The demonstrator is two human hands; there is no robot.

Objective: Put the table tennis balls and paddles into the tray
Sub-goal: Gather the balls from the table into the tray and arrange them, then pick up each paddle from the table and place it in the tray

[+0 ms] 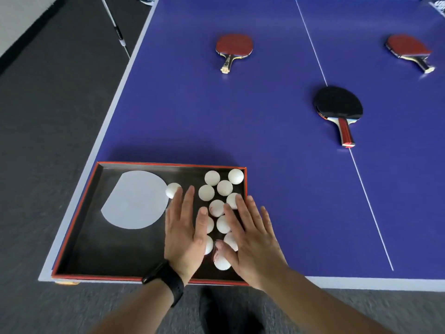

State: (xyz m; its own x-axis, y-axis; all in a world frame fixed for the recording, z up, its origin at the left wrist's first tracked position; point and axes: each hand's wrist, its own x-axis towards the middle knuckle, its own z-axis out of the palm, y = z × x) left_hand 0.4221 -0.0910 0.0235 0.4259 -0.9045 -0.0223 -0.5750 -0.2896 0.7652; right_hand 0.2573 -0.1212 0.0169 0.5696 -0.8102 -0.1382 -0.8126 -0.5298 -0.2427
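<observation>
Both the left hand (184, 233) and right hand (251, 239) lie flat and empty, fingers spread, over the white table tennis balls (218, 208) in the black, orange-rimmed tray (79, 210). The balls step looks done. Next comes a reach to the black-faced paddle (338, 104) at 1 o'clock on the blue tabletop (192, 104), then the two red paddles (234, 43) at 12 and 2.

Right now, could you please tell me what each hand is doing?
Left hand: open, flat, fingers spread over the balls in the tray, holding nothing.
Right hand: open, flat over the balls, holding nothing.

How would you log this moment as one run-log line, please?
balls: in tray | left hand, right hand: flat over balls | paddles: three on table
</observation>
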